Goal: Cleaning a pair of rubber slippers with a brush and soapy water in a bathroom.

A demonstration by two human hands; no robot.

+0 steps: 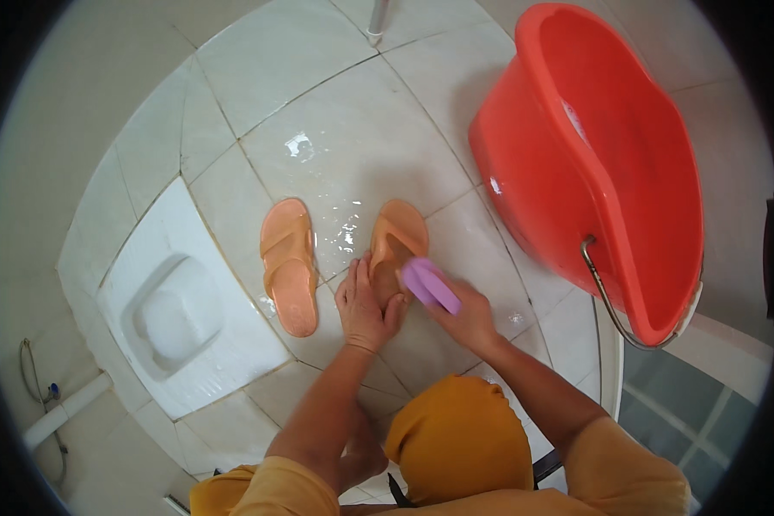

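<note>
A pair of orange slippers rests on the wet tiled floor. My left hand (371, 301) grips the right slipper (403, 222) at its heel half, fingers along its left edge and thumb toward the heel. A purple scrub brush (430, 285) is in my right hand (466, 316), held at the slipper's right side, by the strap. The brush's underside cannot be seen. To the left, apart from my hands, the other slipper (296, 308) lies sole down with its toe pointing away.
A large red tub (529, 181) with a metal handle (606, 305) stands at the right. On the left a white squat toilet (241, 344) is set in the floor. A grey pipe end (376, 24) shows at the far edge. Water glistens on the tiles (344, 146).
</note>
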